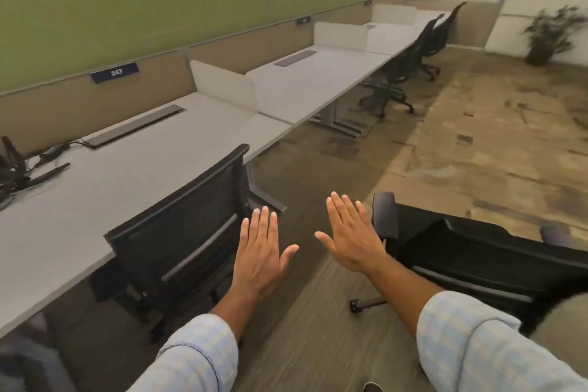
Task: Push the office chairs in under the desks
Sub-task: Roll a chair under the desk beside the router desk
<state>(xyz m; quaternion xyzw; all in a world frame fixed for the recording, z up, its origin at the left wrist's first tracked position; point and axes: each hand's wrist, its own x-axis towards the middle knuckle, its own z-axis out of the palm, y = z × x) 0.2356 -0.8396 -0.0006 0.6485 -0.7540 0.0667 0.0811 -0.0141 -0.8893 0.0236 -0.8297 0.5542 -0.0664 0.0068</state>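
A black mesh-backed office chair (181, 226) stands with its seat under the near white desk (105, 181), its back close to the desk edge. A second black office chair (477, 258) stands out in the aisle at the right, away from the desks, its armrest (385, 216) beside my right hand. My left hand (262, 251) is flat and open, just right of the first chair's back, holding nothing. My right hand (351, 232) is also open with fingers apart, just left of the second chair's armrest. Both hands hover over the floor between the two chairs.
A row of white desks (318, 83) with low dividers runs along the green wall to the far right. Further black chairs (401, 73) sit at those desks. Cables lie on the near desk at left (19, 169). A potted plant (547, 35) stands far right. Patterned carpet (477, 143) stretches to the right.
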